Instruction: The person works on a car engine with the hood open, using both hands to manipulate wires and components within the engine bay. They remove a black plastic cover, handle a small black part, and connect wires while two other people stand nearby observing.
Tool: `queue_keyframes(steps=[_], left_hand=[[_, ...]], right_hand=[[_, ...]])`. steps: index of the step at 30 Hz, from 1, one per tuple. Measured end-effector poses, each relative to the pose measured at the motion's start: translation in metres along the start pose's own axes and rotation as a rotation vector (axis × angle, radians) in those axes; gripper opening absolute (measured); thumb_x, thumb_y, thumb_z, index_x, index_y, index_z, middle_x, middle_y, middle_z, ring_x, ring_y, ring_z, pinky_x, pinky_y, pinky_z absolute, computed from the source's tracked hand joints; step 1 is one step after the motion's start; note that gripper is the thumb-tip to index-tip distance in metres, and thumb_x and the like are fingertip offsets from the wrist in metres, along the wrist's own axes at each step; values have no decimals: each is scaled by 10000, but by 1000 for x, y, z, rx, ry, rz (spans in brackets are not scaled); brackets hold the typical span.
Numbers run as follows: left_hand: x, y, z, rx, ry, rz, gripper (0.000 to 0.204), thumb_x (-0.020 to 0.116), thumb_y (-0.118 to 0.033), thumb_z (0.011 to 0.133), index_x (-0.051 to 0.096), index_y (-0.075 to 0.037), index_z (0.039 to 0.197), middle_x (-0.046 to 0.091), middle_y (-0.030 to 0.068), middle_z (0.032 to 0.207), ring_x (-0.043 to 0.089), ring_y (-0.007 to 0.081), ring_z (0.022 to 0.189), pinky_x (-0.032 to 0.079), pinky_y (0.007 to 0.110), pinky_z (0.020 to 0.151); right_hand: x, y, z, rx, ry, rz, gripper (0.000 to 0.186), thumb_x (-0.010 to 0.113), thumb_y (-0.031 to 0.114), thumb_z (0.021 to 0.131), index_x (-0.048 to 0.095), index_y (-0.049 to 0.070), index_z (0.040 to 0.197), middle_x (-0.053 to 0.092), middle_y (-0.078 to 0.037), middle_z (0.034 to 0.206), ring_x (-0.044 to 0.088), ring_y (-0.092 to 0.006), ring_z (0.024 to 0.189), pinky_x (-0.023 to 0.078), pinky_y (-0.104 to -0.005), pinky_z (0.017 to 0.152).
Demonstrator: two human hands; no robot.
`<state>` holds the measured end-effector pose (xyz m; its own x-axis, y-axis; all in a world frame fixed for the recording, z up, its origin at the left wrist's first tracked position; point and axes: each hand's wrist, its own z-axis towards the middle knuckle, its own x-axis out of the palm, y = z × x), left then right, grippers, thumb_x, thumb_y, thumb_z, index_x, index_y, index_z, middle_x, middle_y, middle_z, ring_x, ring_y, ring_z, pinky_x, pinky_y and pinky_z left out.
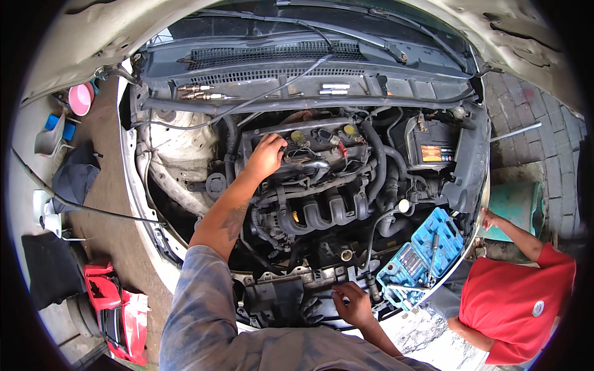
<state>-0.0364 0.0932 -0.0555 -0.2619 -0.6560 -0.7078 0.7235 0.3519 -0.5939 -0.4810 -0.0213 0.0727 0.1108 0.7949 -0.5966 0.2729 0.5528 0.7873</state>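
You are leaning over an open engine bay (309,185) with the raised bonnet (93,37) arching above. A blue socket set case (427,250) lies open on the front right corner of the bay, just beside your right hand (354,304). The battery (433,148) sits at the rear right, well apart from both hands. Hoses and cables crowd the engine top cover (309,145), and the intake manifold (322,213) lies between your two hands. A second person in a red shirt (513,303) crouches at the right, beyond the wing. A red plastic part (117,309) lies on the ground to the left.

The tips of your left hand (266,156) are hidden among the wiring; whether they grip anything cannot be told. Your own torso cuts off the lower front of the bay.

Your left arm is stretched forward, hand palm down on the left end of the engine top, fingers curled together. Your right hand rests on the front crossmember (291,287), fingers bent and pressed against it, holding nothing visible.
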Motion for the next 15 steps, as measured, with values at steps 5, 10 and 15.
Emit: queue_keyframes(steps=[5, 10, 15], left_hand=[[3, 7, -4, 37, -33, -32, 175, 663, 74, 754, 670, -28, 895, 620, 102, 1023, 586, 337, 1021, 522, 422, 896], [6, 9, -4, 81, -65, 5, 148, 679, 63, 757, 708, -37, 862, 632, 85, 1018, 604, 317, 995, 532, 405, 868], [11, 9, -6, 88, -34, 20, 164, 690, 57, 763, 723, -38, 891, 632, 87, 1034, 605, 318, 1004, 531, 405, 868]], right_hand=[[-1, 6, 5, -3, 8, -1, 161, 717, 12, 848, 708, -3, 1008, 679, -128, 857, 700, -229, 701, 555, -317, 615], [-6, 12, 0, 17, -19, 22, 160, 720, 16, 848, 710, -2, 1007, 679, -131, 855, 699, -227, 692, 553, -322, 609], [-7, 7, -8, 14, -14, -10, 170, 725, 54, 853, 713, 21, 1020, 687, -114, 884, 713, -236, 692, 566, -329, 584]])
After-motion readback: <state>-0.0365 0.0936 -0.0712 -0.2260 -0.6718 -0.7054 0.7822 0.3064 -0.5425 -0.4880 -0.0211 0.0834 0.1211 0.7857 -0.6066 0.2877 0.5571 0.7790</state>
